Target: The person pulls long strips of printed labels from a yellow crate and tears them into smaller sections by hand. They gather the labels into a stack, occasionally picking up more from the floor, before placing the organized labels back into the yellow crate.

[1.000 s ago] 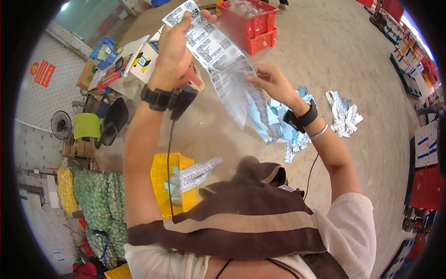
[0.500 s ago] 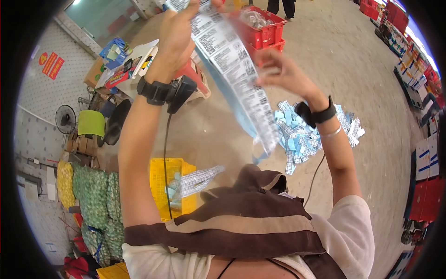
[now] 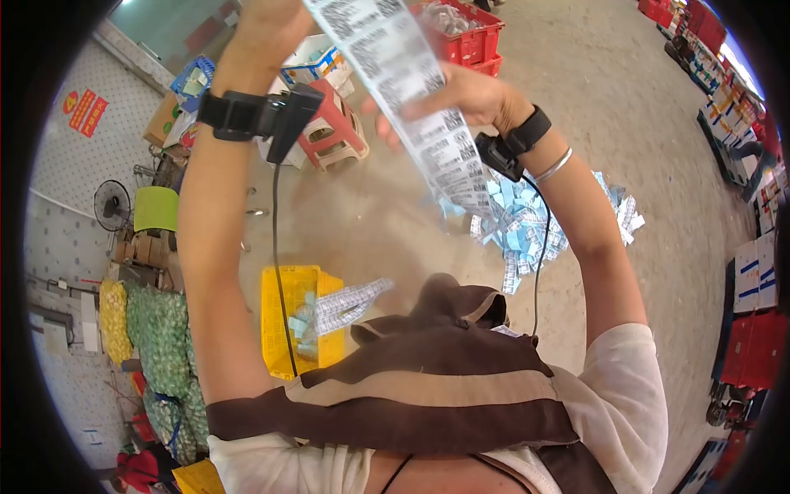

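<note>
A long strip of printed labels [image 3: 403, 78], white with QR codes, runs slantwise from the top edge down toward the right. My right hand [image 3: 473, 95] is closed on its middle, thumb across the printed face and fingers behind. At the strip's upper end is my left hand [image 3: 276, 29]; the top edge of the view cuts off its fingers, but it appears to hold the strip up. The strip's lower end hangs free in front of a heap of blue-and-white label strips [image 3: 535, 226] on the floor.
A yellow crate [image 3: 329, 350] near my body holds blue pieces, with a printed strip [image 3: 350, 305] over its rim. Red crates [image 3: 473, 49] and a red stool [image 3: 333, 123] stand ahead. Filled net sacks [image 3: 160, 329] are at left. Cables [image 3: 277, 247] hang from both wrist devices.
My right hand was apart from the strip with fingers spread and now grips its middle. My left hand has moved up and left, and the strip's lower end has risen.
</note>
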### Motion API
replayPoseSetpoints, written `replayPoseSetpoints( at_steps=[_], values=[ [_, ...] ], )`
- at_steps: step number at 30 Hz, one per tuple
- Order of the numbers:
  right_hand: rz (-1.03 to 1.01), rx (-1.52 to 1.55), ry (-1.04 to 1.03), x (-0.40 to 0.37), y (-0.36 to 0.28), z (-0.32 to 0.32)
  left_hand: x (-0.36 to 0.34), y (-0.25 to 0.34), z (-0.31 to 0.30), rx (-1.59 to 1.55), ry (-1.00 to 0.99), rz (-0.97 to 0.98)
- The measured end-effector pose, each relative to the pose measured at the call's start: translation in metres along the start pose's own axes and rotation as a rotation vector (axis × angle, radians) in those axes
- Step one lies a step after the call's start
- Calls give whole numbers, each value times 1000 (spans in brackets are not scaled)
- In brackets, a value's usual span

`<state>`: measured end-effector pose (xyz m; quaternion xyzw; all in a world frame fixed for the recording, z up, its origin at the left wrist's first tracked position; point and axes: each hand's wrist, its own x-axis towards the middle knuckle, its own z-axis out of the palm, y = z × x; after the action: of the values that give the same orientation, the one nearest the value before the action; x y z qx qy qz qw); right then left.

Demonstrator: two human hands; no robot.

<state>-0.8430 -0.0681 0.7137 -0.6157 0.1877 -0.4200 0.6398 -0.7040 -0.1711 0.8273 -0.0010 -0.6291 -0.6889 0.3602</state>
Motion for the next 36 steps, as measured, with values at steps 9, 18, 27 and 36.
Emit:
replayPoseSetpoints(
  at_steps=[9,18,27,36],
  values=[
    [162,310,43,-26,47,12,21,8,-71,-40,119,16],
    [285,295,188,-50,69,20,-9,-41,-143,31,369,-204],
    [309,146,526,-70,108,-7,-100,-188,20,-337,3,-725],
    [196,-544,725,-158,85,15,-43,-172,24,-352,230,-291]
  ],
)
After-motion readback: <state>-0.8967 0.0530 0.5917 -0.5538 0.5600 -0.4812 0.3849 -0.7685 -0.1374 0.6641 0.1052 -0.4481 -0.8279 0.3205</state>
